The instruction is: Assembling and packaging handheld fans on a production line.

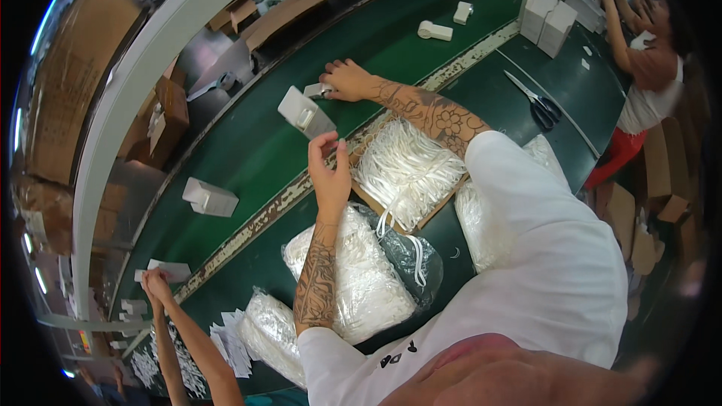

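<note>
White box (306, 112), open at one end, stands tilted on the green belt (248, 150), just above my left hand (329, 173). Going left to right: a co-worker's hands (154, 283) hold a small white box (170, 269) at the belt's near edge; another closed white box (210, 197) lies on the belt, well apart from mine. My left hand is raised with its fingers (322, 144) pinched together close under the open box; whether they grip anything I cannot tell. Clear bags of white cords (353, 271) lie on the desk (526, 68) beneath my forearm. My right hand (347, 80) rests on the belt, its fingers curled over a small white part (317, 90) just beside the box. A cardboard tray of loose cords (410, 169) and scissors (535, 101) lie further right.
</note>
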